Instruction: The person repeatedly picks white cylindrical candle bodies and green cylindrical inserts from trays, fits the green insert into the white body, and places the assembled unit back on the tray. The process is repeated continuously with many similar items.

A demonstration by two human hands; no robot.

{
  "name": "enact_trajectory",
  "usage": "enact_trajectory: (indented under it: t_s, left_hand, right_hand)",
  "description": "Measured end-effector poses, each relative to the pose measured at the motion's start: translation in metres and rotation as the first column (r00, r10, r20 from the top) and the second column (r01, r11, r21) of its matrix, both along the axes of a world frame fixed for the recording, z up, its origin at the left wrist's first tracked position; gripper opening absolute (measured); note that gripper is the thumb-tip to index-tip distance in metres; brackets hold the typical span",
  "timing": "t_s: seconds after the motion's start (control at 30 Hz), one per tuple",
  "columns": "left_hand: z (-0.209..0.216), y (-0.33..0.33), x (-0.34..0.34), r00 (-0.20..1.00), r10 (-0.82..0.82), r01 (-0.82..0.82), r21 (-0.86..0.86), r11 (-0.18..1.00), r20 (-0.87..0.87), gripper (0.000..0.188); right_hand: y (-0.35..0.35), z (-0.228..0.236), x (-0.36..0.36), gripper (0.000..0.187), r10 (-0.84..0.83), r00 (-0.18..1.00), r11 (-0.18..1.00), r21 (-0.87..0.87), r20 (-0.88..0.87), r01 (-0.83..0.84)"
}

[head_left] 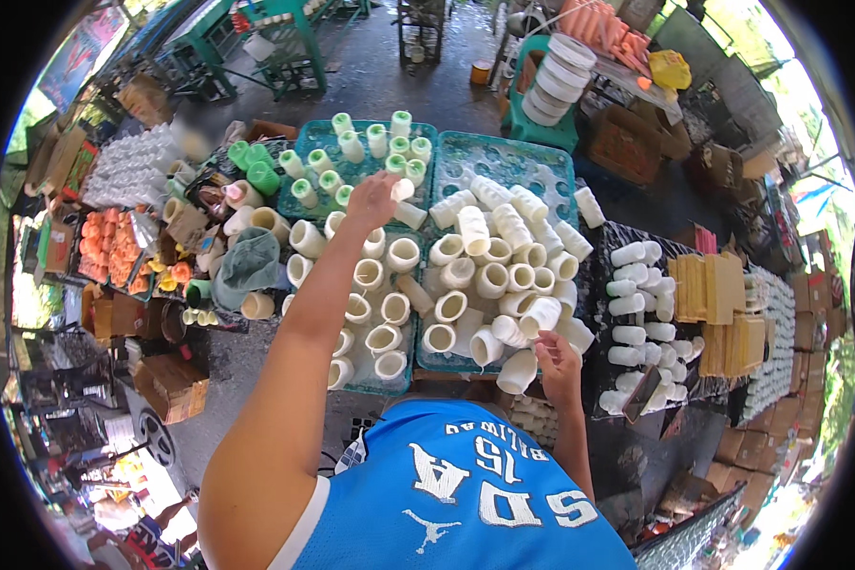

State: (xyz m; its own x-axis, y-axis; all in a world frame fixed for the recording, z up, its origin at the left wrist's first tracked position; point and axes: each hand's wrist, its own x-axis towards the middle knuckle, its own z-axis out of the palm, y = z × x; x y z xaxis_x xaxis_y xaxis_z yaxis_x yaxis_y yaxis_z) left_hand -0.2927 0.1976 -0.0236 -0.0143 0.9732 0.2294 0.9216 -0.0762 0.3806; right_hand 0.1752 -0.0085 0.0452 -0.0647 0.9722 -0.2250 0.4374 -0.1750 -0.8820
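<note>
My left hand (372,198) reaches forward across the table with its fingers closed round a short white cylinder (404,190). Just beyond it, several slim white cylinders with green tops (351,146) stand upright on a teal tray (309,140). My right hand (558,359) is nearer me, at the right, its fingers curled against the edge of a hollow cream cylinder (541,314). Another wide hollow cup (518,372) sits beside that hand. Between my arms, many open-topped cream cylinders (384,337) stand upright, while others (511,228) lie in a heap on the right tray.
A second teal tray (503,157) adjoins the first. On the left are a grey-green cloth (249,259), green cups (261,171) and orange pieces (112,245). To the right, white cylinders (628,304) and yellow slabs (708,287) cover a black surface. White rolls (559,81) rest on a green chair.
</note>
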Motion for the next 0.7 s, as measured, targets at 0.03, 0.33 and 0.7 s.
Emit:
enact_trajectory:
  t_s: [0.03, 0.33, 0.7]
  left_hand:
    - [-0.012, 0.008, 0.009, 0.999, 0.023, -0.023, -0.016, 1.000, 0.033, 0.037]
    - [-0.060, 0.038, 0.016, 0.991, 0.130, -0.130, 0.006, 0.991, -0.035, 0.029]
    - [-0.076, 0.105, -0.008, 0.930, 0.365, -0.367, -0.215, 0.905, -0.053, 0.060]
  right_hand:
    - [-0.007, 0.000, 0.008, 0.031, -0.051, 0.999, 0.999, -0.006, 0.002, 0.051]
    - [-0.046, -0.007, 0.020, 0.031, -0.188, 0.982, 0.980, -0.074, -0.015, 0.187]
    - [-0.067, 0.002, -0.011, 0.031, -0.075, 0.990, 0.986, -0.141, 0.120, 0.092]
